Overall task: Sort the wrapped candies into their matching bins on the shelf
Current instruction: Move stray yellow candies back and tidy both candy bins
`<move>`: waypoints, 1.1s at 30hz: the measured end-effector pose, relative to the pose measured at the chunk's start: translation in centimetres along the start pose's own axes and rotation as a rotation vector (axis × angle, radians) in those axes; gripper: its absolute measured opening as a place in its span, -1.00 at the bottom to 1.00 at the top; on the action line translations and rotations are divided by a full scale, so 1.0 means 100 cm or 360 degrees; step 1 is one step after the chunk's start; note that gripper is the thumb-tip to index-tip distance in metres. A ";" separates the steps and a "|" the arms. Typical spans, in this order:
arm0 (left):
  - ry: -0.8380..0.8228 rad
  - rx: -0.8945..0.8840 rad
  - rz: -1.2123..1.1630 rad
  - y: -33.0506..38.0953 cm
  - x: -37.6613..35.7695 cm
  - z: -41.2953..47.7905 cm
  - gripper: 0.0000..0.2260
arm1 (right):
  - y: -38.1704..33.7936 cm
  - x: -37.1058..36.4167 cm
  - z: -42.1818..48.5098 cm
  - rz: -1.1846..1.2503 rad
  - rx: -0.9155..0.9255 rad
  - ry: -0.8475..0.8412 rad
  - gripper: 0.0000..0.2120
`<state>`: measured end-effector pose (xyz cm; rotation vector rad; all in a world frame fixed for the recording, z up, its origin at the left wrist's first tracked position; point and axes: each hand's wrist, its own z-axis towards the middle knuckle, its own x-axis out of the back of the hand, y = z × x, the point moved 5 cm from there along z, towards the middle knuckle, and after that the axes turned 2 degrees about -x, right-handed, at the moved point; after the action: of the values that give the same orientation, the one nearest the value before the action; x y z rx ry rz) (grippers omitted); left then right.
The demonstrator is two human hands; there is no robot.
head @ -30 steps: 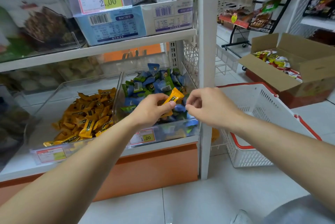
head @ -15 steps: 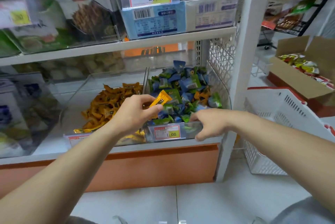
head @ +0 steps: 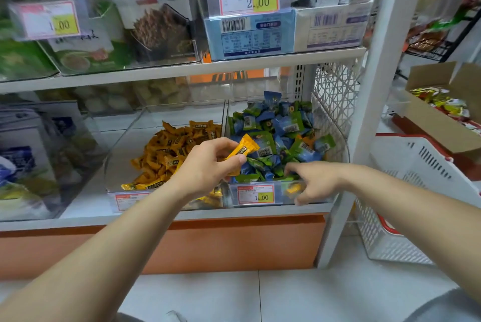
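L. hand [head: 208, 165] pinches one orange-wrapped candy [head: 243, 148] btw. thumb and forefinger, held over the divide btw. two clear bins on the lower shelf [head: 234, 213]. Left bin [head: 122, 139]: orange candies [head: 166, 155]. Right bin [head: 281, 191]: blue/green candies [head: 276, 123]. R. hand [head: 312, 181]: fingers dip behind the right bin's front wall, thumb outside; grip cannot be told.
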<state>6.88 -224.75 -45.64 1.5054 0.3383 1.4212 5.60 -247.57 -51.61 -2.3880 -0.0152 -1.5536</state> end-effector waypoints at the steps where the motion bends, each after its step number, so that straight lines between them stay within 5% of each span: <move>1: 0.0008 0.0015 -0.0045 -0.001 -0.001 0.001 -0.86 | 0.000 0.003 -0.002 0.0063 0.0017 0.0075 -0.28; 9: 0.0168 0.0142 -0.0230 -0.003 -0.010 0.006 -0.82 | 0.004 0.031 -0.032 0.0414 0.0118 0.0356 -0.64; 13: 0.0138 0.0127 -0.0314 0.003 -0.018 0.010 -0.78 | 0.000 0.051 -0.038 0.0982 0.0152 0.0598 -0.93; 22: 0.0349 0.0437 -0.0936 0.004 -0.024 0.019 -0.70 | -0.055 0.043 -0.011 0.2181 0.0199 0.0801 -0.83; 27: 0.0397 0.0351 -0.0840 0.004 -0.011 0.019 -0.59 | -0.083 0.043 0.000 0.2195 0.0276 0.0891 -0.76; 33: 0.0696 0.0193 -0.0106 -0.015 0.038 0.017 -0.73 | -0.107 0.055 0.008 0.1678 0.0533 0.0823 -0.69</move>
<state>9.96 -221.92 -44.21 1.2533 0.7460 1.6955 6.83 -237.98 -44.47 -1.2673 0.8561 -1.3683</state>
